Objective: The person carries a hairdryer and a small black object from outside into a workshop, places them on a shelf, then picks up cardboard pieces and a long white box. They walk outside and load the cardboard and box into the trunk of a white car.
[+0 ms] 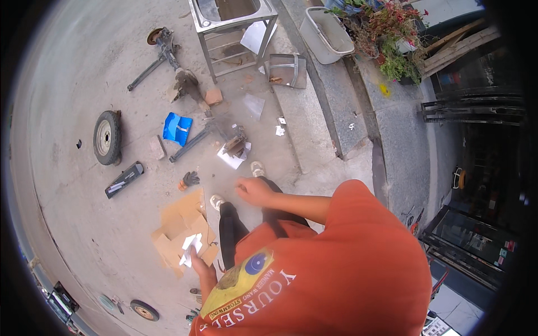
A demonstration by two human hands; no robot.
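My left hand (203, 267) is closed around a folded, crumpled piece of white paper (191, 246), held above a flattened sheet of brown cardboard (171, 227). My right hand (255, 191) is raised in front of my body with its fingers curled in. Whatever those fingers may hold is hidden. Below and beyond the right hand, a rusty metal axle part (235, 143) rests partly on a white sheet (231, 159). Near my shoes lies a dark work glove with an orange cuff (189, 180).
A wheel (106, 138), a long black box (124, 180), a blue folded piece (177, 129) and a long metal axle (168, 53) lie on the concrete. Ahead stands a metal-framed sink (232, 22). Stone steps (358, 123) with a white bucket (325, 36) run along the right.
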